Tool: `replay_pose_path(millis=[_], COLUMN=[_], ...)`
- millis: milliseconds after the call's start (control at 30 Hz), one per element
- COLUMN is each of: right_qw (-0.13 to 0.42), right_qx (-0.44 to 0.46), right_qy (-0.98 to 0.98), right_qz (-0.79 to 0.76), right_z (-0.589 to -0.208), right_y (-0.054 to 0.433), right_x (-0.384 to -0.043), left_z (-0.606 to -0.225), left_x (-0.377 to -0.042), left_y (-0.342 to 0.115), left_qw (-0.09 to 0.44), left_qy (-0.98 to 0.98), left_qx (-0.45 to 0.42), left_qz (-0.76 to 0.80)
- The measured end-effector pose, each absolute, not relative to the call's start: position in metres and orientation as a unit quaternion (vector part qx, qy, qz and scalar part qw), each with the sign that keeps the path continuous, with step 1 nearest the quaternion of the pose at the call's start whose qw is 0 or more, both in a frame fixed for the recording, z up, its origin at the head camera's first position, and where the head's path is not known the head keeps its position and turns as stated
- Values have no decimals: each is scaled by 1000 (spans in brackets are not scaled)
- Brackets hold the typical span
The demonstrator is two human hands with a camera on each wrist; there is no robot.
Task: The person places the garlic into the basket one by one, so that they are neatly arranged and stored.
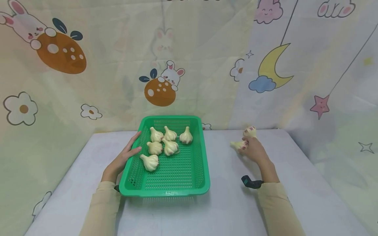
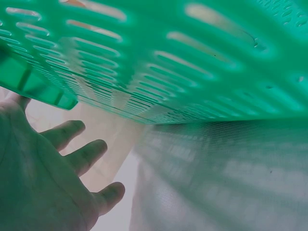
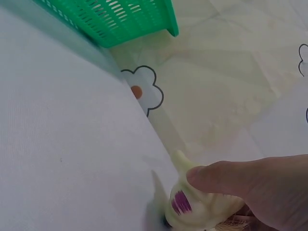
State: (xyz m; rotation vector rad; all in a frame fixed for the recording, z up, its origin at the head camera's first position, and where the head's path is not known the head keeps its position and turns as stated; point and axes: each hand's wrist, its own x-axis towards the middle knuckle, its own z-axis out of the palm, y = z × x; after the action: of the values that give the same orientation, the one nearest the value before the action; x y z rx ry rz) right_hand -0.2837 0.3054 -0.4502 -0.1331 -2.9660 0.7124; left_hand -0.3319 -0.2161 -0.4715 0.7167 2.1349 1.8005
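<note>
A green plastic basket (image 1: 189, 173) stands on the table, with several white garlic bulbs (image 1: 150, 163) lying in its left and far part. At the basket's left rim is my left hand (image 1: 122, 160), its fingers spread along the edge. In the left wrist view that hand's fingers (image 2: 86, 156) reach out beside the slotted basket wall. Over on the right, my right hand (image 1: 254, 150) pinches a garlic bulb (image 3: 185, 204) with purple marks, its thumb across it and its stem pointing left. Another garlic bulb (image 1: 249, 131) sits just beyond those fingers; whether they hold it too is hidden.
The white table (image 1: 227, 203) ends at the back against a printed cloth (image 1: 203, 82) with rabbits, flowers and a moon. A dark camera mount (image 1: 251, 182) juts from the right wrist.
</note>
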Motion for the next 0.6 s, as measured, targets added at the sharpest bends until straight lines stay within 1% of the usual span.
replay_pose_path(millis=[100,333,600], right_qw=[44,23,32], right_qx=[-39,-53,-31], right_qy=[-970,-965,-968], right_qz=[235,255,245], right_z=[-450,-450,-450], right_y=[306,309,309], right_x=[-283,-282,-281], left_z=[-470,-471,-471], left_x=[-332,-333,-332], left_y=[-216,-217,-216], left_qw=[128,124,126], left_qy=[733,739,737], left_qx=[248,249,251], left_qz=[620,614,615])
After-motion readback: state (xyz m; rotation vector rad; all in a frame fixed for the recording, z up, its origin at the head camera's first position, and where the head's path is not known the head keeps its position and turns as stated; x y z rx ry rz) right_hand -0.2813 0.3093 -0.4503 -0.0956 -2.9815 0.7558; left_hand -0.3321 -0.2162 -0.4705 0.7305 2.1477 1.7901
